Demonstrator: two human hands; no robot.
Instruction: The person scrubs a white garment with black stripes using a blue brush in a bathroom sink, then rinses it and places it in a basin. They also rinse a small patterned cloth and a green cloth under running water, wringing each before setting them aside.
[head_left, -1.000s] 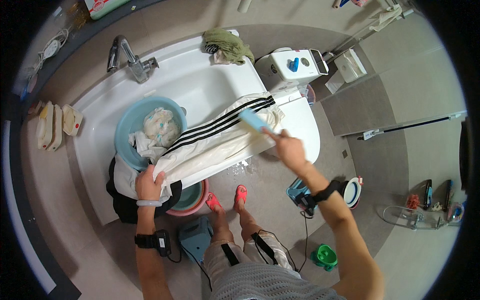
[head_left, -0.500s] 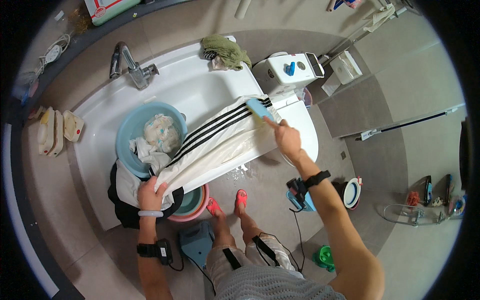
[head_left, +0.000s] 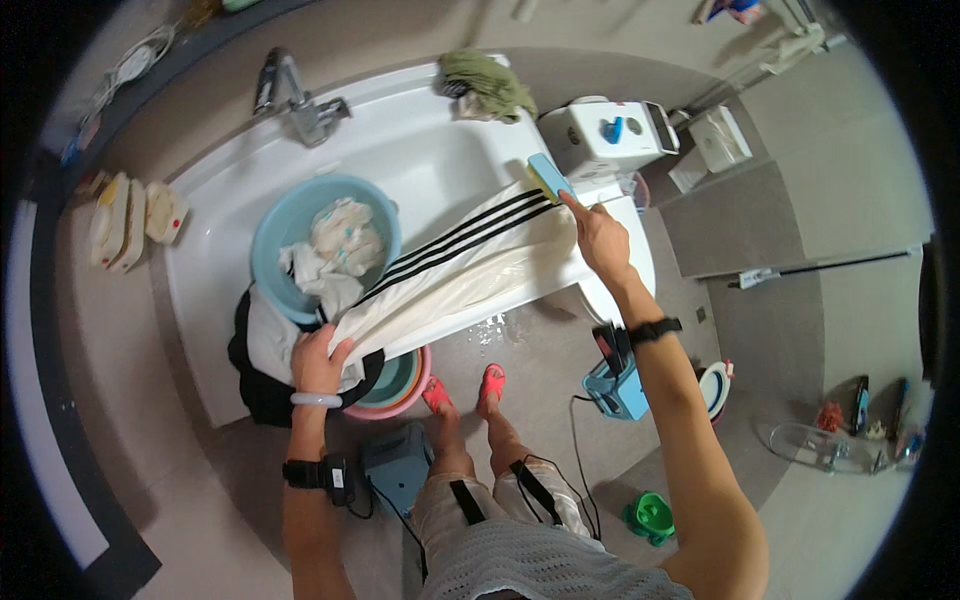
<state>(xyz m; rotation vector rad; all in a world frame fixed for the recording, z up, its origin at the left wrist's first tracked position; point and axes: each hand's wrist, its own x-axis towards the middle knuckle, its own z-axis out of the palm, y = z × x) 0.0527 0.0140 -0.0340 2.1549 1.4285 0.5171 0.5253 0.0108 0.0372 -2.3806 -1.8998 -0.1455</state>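
"At eight o'clock, what hangs over the side of the tub (head_left: 440, 165)?"

"It is a black cloth (head_left: 262, 400); I see no clamp, so its own weight could drag it down."

"And between nine and ten?"

"The blue basin (head_left: 275, 240), with white laundry (head_left: 345, 238) inside. A strong bump could, I think, make it slide."

"What does the left hand (head_left: 317, 362) do, at eight?"

"Its thumb and fingers pinch the near end of the white striped cloth (head_left: 450, 285). If the pinch becomes loose, this cloth may slip toward the stacked basins (head_left: 420, 388) at half past seven."

"Where does the white striped cloth lie?"

"Along the tub's near rim, from eight o'clock to between one and two. No hand holds the far end, so a hard stroke could fold it."

"And the blue brush (head_left: 550, 178), at one o'clock?"

"It is at that far end, partly past the edge; whether the bristles press, I cannot tell. A long stroke could run off."

"The right hand (head_left: 604, 245), at two?"

"Its forefinger is stretched along the handle, the others are curled. If the handle is wet, it may twist, and the knuckles may hit the toilet (head_left: 632, 212)."
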